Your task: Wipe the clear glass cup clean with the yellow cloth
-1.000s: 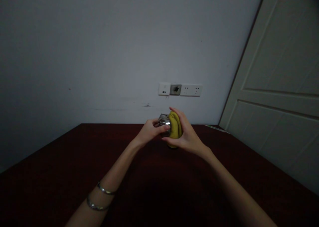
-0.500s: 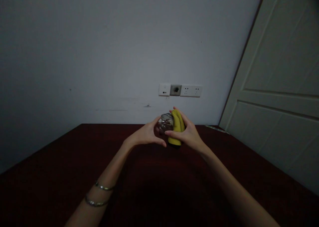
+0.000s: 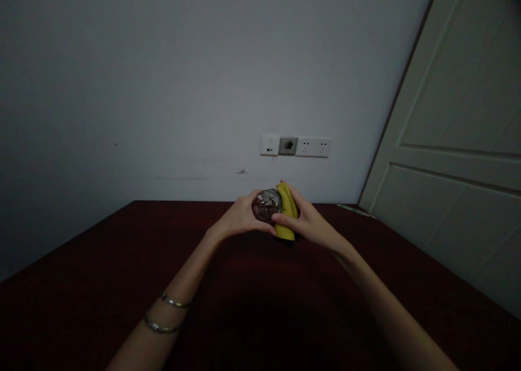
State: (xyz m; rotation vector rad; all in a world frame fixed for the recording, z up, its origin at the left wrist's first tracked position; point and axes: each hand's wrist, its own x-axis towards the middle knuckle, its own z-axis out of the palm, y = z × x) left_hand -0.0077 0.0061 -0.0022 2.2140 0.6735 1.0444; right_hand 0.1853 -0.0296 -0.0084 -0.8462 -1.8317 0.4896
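Held up in front of me is a clear, shiny, rounded glass (image 3: 267,204), tipped on its side. My left hand (image 3: 240,217) curves round its left end, thumb below and fingers above. A folded yellow cloth (image 3: 288,211) with a dark lower edge lies against the right end of the glass. Gripping that cloth is my right hand (image 3: 307,219), its thumb across the near side and its fingers behind. Where the cloth meets the glass is partly hidden by the right thumb.
Below the hands spreads a dark red tabletop (image 3: 183,268), its back edge against a pale wall (image 3: 183,89). White sockets (image 3: 313,147) and a grey wall plate (image 3: 287,146) are on the wall. A panelled door (image 3: 456,132) stands at the right. A thin flat strip (image 3: 354,211) lies at the back right.
My left hand has closed in more tightly on the glass, and its thumb has come up close to the cloth. The cloth and the fingers of my right hand have dropped slightly.
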